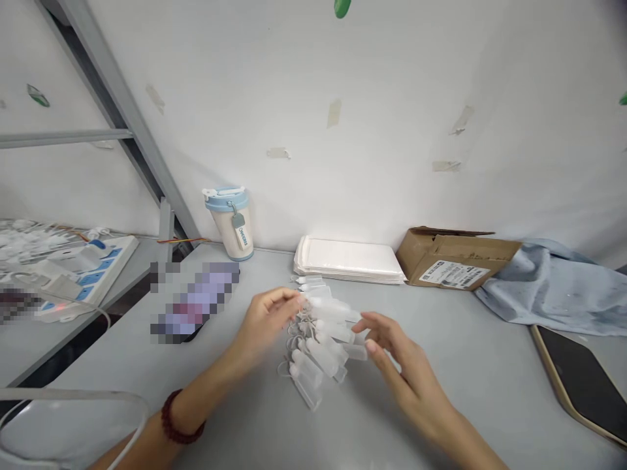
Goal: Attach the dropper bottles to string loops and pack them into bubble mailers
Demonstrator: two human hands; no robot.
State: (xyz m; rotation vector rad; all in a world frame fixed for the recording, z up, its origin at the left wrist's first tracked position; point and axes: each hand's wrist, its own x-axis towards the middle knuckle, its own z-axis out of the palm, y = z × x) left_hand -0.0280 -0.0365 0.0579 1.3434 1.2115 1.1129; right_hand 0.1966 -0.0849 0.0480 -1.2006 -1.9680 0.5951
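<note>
Several small clear plastic bottles [321, 352] with looped caps lie in a loose row on the grey table [245, 405]. My left hand [267, 320] is at their left side, fingers pinched on the end of one clear bottle [329, 305] that sticks out to the right. My right hand [392, 349] hovers at the right end of the row, its fingers spread and slightly curled, close to another bottle [355, 352] but not gripping anything. A dark bead bracelet [179, 427] is on my left wrist.
A blue-lidded cup [230, 222] stands by the wall, with a stack of white sheets [349, 260] and an open cardboard box [455, 258] to its right. Light blue cloth [558, 287] and a dark tablet [582, 382] lie at the right. A power strip [83, 274] lies left.
</note>
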